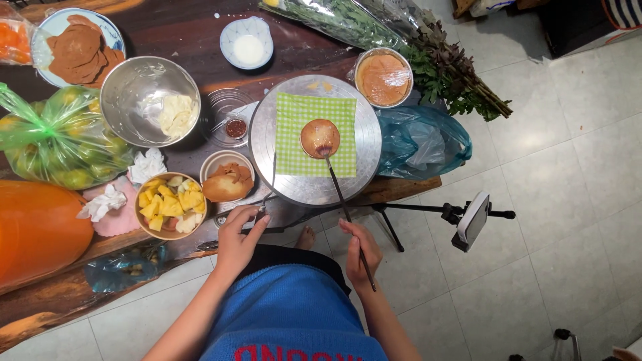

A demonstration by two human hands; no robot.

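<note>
Nearest, the right hand (360, 249) is clamped on a long dark-handled ladle (320, 138), its bowl of orange-brown batter resting on the green checked cloth (299, 110) atop the round metal steamer (368, 144). The left hand (238, 235) grips a thin metal rod (271, 177). Batter appears not yet spread. Farther right, a batter bowl (383, 78) remains nearly full.

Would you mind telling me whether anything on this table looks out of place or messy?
Two crumpled white tissues lie loose on the table's left part, between the bag of green fruit and the bowl of cut yellow fruit. A few pale specks dot the dark wood near the small white bowl. Otherwise nothing looks spilled or damaged.
</note>
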